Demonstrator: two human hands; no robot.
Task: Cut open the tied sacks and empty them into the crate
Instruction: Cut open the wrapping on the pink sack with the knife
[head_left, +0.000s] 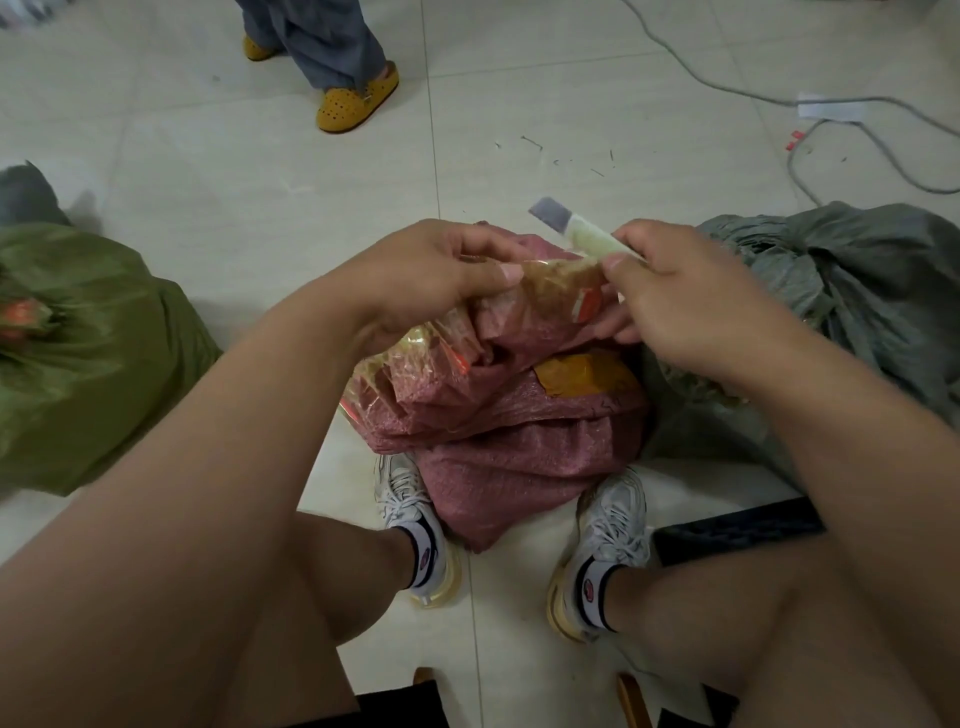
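A pink woven sack (514, 447) stands on the floor between my feet, its top wrapped in clear and brown tape (556, 291). My left hand (431, 275) pinches the taped top from the left. My right hand (685, 301) grips a pale utility knife (576, 231), its grey blade end pointing up and to the left, and also touches the taped top. A green sack (88, 364) lies to the left and a grey sack (841, 291) to the right.
Another person's legs in yellow clogs (358, 101) stand on the tiled floor beyond the sacks. A grey cable (878, 140) with a white power strip (831, 110) runs across the far right. A dark crate edge (737, 530) shows by my right foot.
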